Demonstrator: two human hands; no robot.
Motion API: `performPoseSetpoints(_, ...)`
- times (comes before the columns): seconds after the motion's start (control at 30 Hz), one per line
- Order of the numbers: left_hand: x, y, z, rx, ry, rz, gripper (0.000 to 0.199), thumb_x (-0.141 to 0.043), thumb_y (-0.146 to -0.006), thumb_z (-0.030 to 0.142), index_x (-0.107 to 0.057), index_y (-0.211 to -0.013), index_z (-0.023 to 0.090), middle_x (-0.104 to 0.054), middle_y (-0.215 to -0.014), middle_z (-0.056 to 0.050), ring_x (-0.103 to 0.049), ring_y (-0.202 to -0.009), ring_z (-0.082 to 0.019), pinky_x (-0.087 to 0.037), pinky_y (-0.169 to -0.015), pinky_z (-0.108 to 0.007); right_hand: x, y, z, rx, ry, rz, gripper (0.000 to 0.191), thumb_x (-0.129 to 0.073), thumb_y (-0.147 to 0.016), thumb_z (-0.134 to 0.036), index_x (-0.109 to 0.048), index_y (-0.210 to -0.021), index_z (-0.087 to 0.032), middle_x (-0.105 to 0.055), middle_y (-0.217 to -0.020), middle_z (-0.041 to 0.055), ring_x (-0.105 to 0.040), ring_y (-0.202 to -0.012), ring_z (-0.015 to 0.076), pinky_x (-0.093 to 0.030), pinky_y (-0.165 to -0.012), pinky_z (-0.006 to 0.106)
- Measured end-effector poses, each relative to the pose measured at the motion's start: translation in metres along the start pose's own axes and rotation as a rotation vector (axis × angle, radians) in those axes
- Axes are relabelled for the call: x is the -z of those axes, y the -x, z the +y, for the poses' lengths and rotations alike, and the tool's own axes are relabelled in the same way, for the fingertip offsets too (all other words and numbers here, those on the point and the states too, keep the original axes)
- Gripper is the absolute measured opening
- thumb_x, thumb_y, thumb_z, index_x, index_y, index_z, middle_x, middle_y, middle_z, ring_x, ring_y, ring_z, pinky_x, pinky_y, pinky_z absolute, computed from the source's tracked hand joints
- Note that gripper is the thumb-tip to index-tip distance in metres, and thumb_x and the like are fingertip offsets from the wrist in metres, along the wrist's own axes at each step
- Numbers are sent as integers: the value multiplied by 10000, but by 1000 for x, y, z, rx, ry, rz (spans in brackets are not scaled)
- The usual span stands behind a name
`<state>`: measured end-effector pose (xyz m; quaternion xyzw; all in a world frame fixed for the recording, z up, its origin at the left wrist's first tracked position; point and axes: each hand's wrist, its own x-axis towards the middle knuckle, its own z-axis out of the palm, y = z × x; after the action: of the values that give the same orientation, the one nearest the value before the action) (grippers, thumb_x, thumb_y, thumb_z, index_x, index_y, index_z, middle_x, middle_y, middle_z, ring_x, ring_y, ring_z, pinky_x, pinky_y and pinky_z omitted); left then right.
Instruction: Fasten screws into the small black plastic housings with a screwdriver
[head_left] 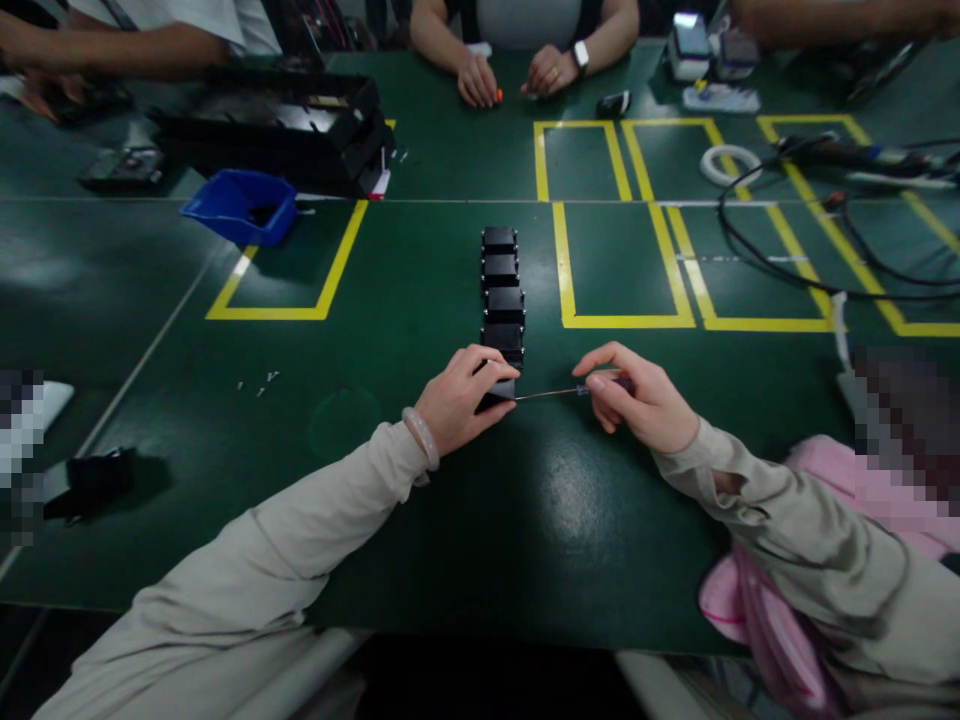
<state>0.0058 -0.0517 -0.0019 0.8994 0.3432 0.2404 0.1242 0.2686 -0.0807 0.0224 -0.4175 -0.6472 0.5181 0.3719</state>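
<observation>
My left hand (466,398) is closed around a small black box (498,393) at the near end of a column of similar boxes. In my right hand (637,395) is a screwdriver (551,394), held by its handle, with the thin shaft lying almost level and pointing left. Its tip meets the right side of the held box, near a corner; whether a screw sits there is too small to tell. Beyond the held box stand several more black boxes (503,303), lined up away from me, with small shiny spots at their corners.
Loose screws (262,383) lie to the left, beyond a black part (97,482). A blue bin (244,205) stands near black trays (277,130). Yellow tape outlines (628,321) and cables (795,285) are at right, pink cloth (739,600) near my right sleeve. Across sits another person (525,40).
</observation>
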Motion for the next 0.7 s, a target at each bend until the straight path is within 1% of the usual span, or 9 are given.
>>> performPoseSetpoints(0.07,0,0,0,-3,-1,2,292,-651,-892,239,-571,-1163,167,-567,-1170,-109,-558,-1059,-244,-513,-913,-414,0,0,0,-1,0,-1,182,-532,-973,-343,-509,-1010,-167,-453,-499,-112,-464,-366,60,-355,-386,177)
performPoseSetpoints(0.23,0,0,0,-2,-2,8,301,-668,-879,224,-571,-1159,169,-566,-1172,-103,-558,-1062,-241,-514,-915,-409,0,0,1,22,17,7,168,-540,-971,-322,-506,-1041,-173,-488,-574,-96,-486,-397,56,-384,-413,185)
performPoseSetpoints(0.4,1,0,0,-6,0,3,301,-663,-884,228,-570,-1163,165,-567,-1171,-105,-557,-1061,-242,-515,-913,-411,0,0,2,2,-8,-3,179,-529,-978,-351,-518,-1009,-175,-453,-505,-111,-467,-373,59,-353,-391,178)
performPoseSetpoints(0.6,0,0,0,4,-8,5,311,-680,-865,212,-571,-1153,169,-571,-1169,-102,-561,-1060,-242,-513,-918,-409,0,0,2,18,10,8,156,-537,-974,-319,-505,-1043,-183,-480,-571,-102,-477,-394,55,-364,-411,187)
performPoseSetpoints(0.7,0,0,0,6,-5,-3,313,-675,-871,219,-566,-1161,175,-569,-1173,-102,-561,-1061,-242,-513,-918,-413,0,1,2,3,-7,7,175,-529,-978,-346,-516,-1024,-177,-460,-527,-109,-471,-385,59,-362,-405,184)
